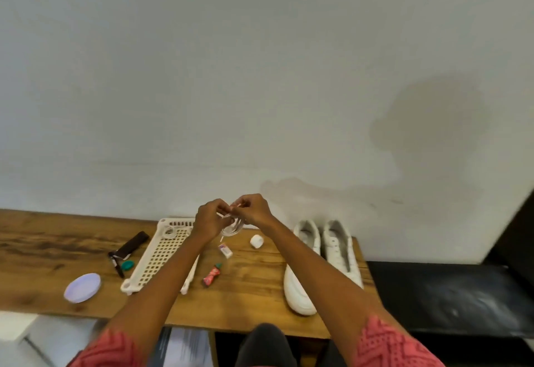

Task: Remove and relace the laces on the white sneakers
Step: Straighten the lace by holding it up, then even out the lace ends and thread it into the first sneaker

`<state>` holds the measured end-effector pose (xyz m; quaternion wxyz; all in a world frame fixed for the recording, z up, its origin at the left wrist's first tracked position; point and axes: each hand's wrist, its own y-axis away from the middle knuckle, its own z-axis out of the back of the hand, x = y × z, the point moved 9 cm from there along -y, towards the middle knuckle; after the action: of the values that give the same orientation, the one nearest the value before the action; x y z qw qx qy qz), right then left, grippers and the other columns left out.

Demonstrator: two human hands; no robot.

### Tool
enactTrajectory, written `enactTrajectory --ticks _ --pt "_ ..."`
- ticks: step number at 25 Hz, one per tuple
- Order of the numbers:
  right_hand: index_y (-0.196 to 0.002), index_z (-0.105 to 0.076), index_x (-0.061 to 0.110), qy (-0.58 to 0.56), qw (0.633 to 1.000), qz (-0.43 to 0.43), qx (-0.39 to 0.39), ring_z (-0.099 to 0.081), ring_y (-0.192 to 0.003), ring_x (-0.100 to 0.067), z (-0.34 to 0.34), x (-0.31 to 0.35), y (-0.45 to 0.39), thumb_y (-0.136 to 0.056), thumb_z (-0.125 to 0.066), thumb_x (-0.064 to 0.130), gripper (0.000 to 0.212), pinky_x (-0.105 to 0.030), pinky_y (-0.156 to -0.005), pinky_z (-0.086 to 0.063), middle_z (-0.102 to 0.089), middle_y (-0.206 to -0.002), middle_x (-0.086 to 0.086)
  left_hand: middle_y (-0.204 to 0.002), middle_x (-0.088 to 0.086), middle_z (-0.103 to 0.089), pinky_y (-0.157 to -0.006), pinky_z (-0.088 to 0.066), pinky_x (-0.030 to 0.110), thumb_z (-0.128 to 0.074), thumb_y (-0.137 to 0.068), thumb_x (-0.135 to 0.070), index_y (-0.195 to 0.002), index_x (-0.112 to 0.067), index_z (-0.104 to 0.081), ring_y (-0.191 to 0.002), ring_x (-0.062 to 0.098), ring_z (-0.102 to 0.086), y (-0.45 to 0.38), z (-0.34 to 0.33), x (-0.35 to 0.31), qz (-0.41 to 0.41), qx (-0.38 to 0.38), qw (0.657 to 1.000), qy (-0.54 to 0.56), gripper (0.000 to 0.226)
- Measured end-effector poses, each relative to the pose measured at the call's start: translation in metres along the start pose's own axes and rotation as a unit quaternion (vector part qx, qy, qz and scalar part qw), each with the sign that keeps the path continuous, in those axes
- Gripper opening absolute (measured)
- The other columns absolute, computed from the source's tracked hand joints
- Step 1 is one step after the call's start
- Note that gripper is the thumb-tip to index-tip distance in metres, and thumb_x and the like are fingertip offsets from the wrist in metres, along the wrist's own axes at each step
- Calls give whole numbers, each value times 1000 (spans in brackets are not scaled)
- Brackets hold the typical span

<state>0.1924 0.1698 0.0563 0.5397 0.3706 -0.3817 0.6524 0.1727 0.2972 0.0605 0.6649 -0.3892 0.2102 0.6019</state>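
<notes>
Two white sneakers (300, 265) (341, 248) lie side by side at the right end of the wooden table, both without laces in their eyelets. My left hand (209, 219) and my right hand (254, 210) meet above the table's middle, each pinching a white shoelace (232, 229) that hangs below them in loose loops. A second coiled white lace (170, 232) rests in the far corner of the white perforated tray (157, 259).
On the wooden table (254, 283) lie a dark brown case (131, 245), a black pen (117, 264), a teal cap (127, 265), a lilac lid (82, 287), a small white box (225, 250), a red wrapped item (212, 274) and a white roll (256, 241). A black seat (450, 297) adjoins on the right.
</notes>
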Motion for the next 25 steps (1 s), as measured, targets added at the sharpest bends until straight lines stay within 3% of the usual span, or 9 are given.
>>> enactTrajectory --ticks 4,8,10,13,16,20,22,25 --pt "-88 -73 -1 109 992 42 -49 -66 -75 -25 73 27 29 -79 -74 13 16 -35 -70 -53 -70 -83 -16 -87 15 -70 -70 -43 23 -80 -68 -4 -85 2 -67 -80 23 -64 11 -12 -73 -54 -18 998 15 22" --pt "-94 -74 5 277 956 56 -74 -67 -89 -26 120 51 54 -81 -69 13 16 -26 -69 -46 -72 -96 -12 -84 14 -69 -68 -48 31 -78 -72 -7 -82 -1 -66 -73 18 -60 28 -25 -130 -107 -43 993 17 17" --pt "-94 -74 4 303 948 69 -75 -66 -85 -24 137 62 64 -83 -67 12 16 -24 -67 -41 -72 -95 -12 -91 10 -67 -73 -50 34 -76 -74 -12 -88 -7 -65 -83 23 -62 27 -32 -149 -120 -27 992 -30 19" --pt "-88 -71 0 254 954 93 -126 -57 -70 -18 167 77 68 -85 -62 14 16 -26 -63 -43 -70 -91 -14 -106 5 -63 -85 -50 39 -79 -72 -26 -99 -16 -68 -100 23 -57 17 -42 -165 -111 24 990 -89 31" --pt "-91 -65 -4 163 969 87 -166 -58 -69 -22 194 92 64 -91 -55 13 19 -35 -61 -55 -66 -86 -16 -96 12 -66 -81 -46 32 -71 -82 -24 -93 -8 -70 -89 22 -57 13 -45 -179 -70 66 993 66 19" --pt "-93 -61 -3 -13 973 87 -212 -55 -62 -9 219 113 71 -91 -53 9 15 -17 -43 -43 -61 -81 -9 -97 18 -67 -88 -50 37 -63 -88 -17 -95 -1 -68 -93 30 -63 13 -46 -171 -34 76 987 138 18" --pt "-89 -60 0 -43 963 94 -249 -54 -60 -10 234 122 72 -90 -54 11 13 -17 -42 -43 -61 -79 -8 -100 19 -68 -88 -50 36 -62 -88 -14 -98 3 -66 -91 27 -63 13 -46 -157 -19 71 989 128 20" --pt "-90 -61 -1 -73 942 65 -320 -54 -56 -13 263 126 79 -90 -55 14 17 -30 -52 -55 -62 -80 -12 -96 17 -70 -87 -51 38 -63 -89 -20 -90 -2 -67 -89 29 -64 13 -34 -142 -8 44 996 77 18"
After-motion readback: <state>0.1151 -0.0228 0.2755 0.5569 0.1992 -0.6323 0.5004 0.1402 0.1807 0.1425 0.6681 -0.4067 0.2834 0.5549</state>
